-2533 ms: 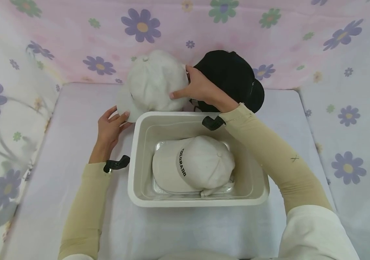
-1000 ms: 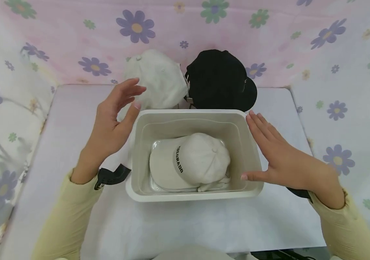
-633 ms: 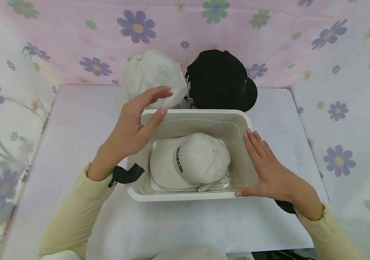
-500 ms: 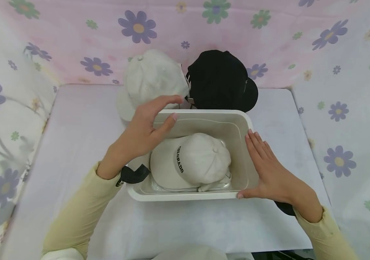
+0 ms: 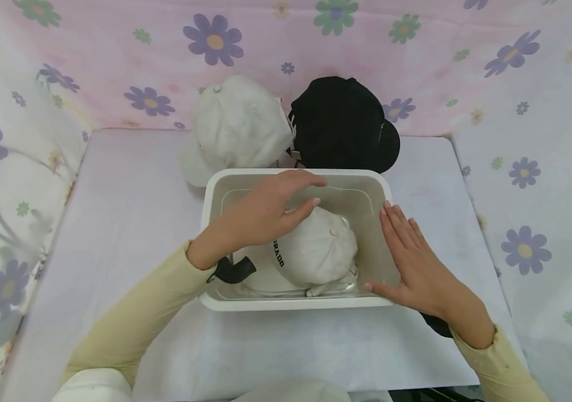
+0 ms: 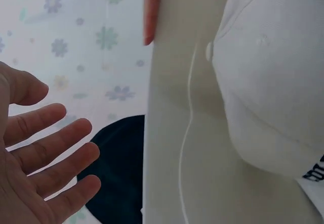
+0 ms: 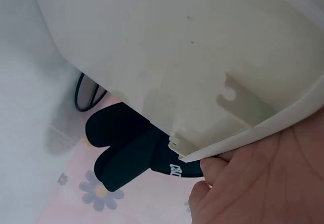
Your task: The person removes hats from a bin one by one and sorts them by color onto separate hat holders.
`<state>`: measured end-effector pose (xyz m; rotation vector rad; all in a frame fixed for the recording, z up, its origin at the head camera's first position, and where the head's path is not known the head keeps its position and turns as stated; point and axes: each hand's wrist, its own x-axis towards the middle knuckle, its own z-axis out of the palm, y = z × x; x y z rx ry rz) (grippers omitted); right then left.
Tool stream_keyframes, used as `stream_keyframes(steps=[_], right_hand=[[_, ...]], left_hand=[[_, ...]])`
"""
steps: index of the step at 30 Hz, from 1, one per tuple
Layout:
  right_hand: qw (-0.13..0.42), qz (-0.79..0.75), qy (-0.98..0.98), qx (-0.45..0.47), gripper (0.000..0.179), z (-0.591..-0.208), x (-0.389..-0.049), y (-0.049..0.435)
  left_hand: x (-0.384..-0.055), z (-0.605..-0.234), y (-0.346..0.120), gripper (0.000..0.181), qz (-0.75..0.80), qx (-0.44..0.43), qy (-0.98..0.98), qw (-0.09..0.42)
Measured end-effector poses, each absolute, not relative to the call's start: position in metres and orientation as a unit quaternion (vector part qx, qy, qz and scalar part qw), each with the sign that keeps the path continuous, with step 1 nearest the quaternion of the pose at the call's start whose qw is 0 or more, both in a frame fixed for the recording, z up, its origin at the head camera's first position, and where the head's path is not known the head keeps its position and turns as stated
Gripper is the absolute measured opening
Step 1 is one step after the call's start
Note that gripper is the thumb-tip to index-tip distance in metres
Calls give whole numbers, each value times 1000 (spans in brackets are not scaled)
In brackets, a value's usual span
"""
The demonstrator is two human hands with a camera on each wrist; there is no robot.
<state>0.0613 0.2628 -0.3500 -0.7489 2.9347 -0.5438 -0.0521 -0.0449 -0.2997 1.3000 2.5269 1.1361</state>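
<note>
A cream plastic basin (image 5: 296, 304) stands on the table, and a cream baseball cap (image 5: 322, 251) with dark lettering lies inside it. Over the basin hovers my left hand (image 5: 265, 212), fingers spread and relaxed, covering part of the cap's brim; it holds nothing. In the left wrist view its fingers stay apart from the basin wall (image 6: 167, 133). My right hand (image 5: 416, 268) rests with straight fingers against the basin's right rim, thumb at the front right corner. The right wrist view shows that palm (image 7: 268, 183) against the rim from outside.
Behind the basin sit a white baseball cap (image 5: 240, 123), brim to the left, and a black baseball cap (image 5: 341, 123), brim to the right. A flowered cloth (image 5: 265, 33) hangs behind and at both sides. Dark items (image 5: 431, 394) show past the front table edge.
My hands let go of the white cap and came away from it. The left then swept right over the basin; the right came to the basin's right rim and stayed there.
</note>
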Motion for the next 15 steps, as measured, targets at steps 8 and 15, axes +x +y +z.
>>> stream_keyframes(steps=[8,15], right_hand=[[21,-171,954,-245,111,-351,62,262],[20,-171,955,-242,112,-352,64,262]], left_hand=[[-56,-309,-15,43,268,438,847,138],[-55,-319,0,48,203,454,847,188]])
